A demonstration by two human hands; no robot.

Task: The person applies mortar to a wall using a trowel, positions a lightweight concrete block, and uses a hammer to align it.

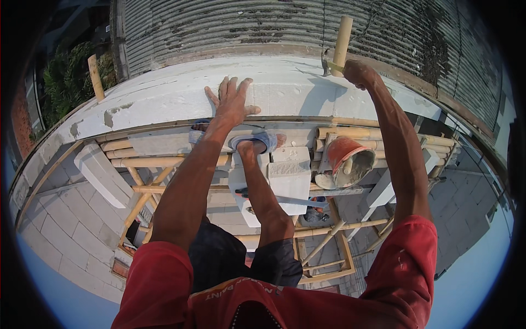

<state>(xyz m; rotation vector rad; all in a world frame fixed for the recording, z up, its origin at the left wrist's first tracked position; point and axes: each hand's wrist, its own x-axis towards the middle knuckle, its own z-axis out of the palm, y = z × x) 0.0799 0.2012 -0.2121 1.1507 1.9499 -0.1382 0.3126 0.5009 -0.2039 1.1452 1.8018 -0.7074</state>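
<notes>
Corrugated roofing (230,24) stretches behind a long white block wall (170,101), where a short bamboo stake (96,78) stands toward the left and the left hand (231,104) lies with fingers spread on the wall's edge, grasping nothing. Further right and lower down, loose pale blocks (289,183) sit between the bamboo poles, then a red bucket (341,149) with grey mortar (360,166) inside. At upper right, the hammer (326,63) has its head at the wall top near a thicker bamboo post (342,41), its handle clenched in the right hand (359,74).
</notes>
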